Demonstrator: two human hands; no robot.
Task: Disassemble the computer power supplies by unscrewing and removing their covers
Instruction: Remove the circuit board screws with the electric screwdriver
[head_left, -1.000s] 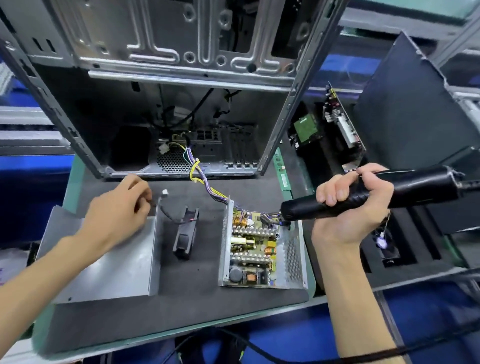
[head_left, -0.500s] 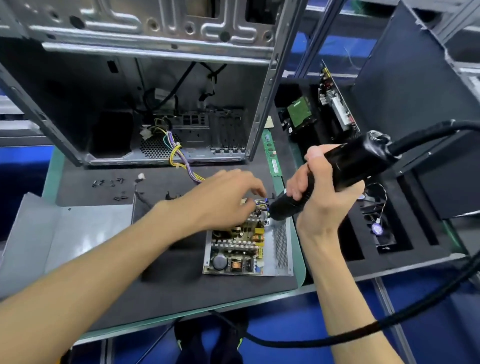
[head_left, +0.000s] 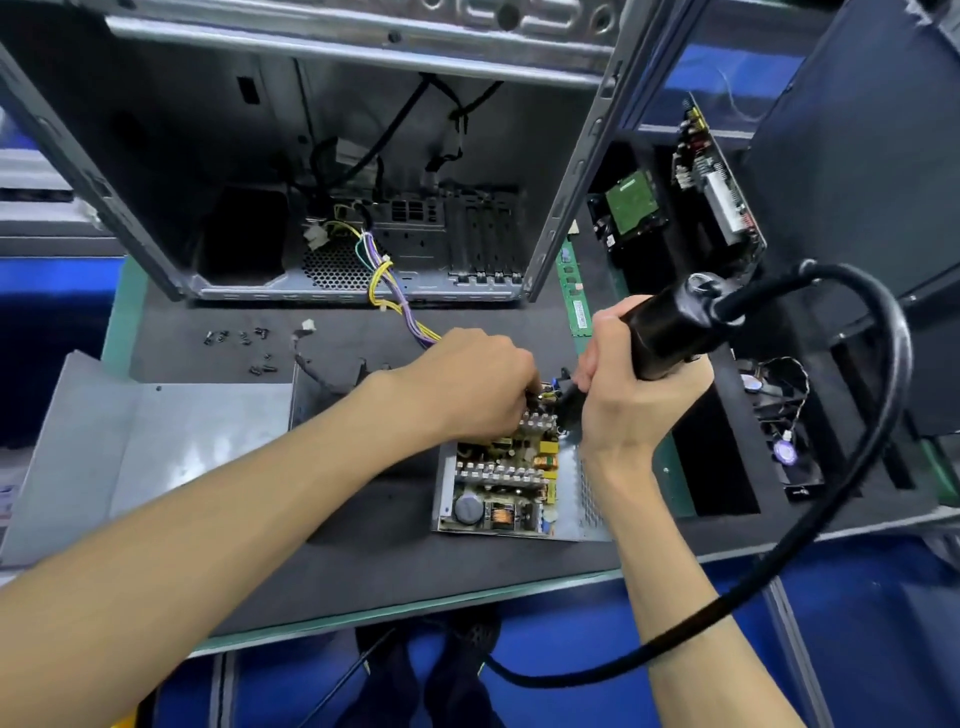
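The opened power supply (head_left: 511, 480) lies on the dark table (head_left: 363, 561), its removed cover (head_left: 150, 447) beside it. The electric screwdriver (head_left: 660, 340) is clasped by the right hand (head_left: 631, 400); the left hand (head_left: 467, 384), fingers curled, is set on the board's far end, its grip hidden.

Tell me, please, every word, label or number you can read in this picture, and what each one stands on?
No text here can be read.
White sticker on the green memory stick: print too small and blurred.
Label on the green-topped drive: blurred.
Markings on the power supply board and its capacitor: too small.
White label on the upright circuit board: blurred.
The removed metal cover shows no print.
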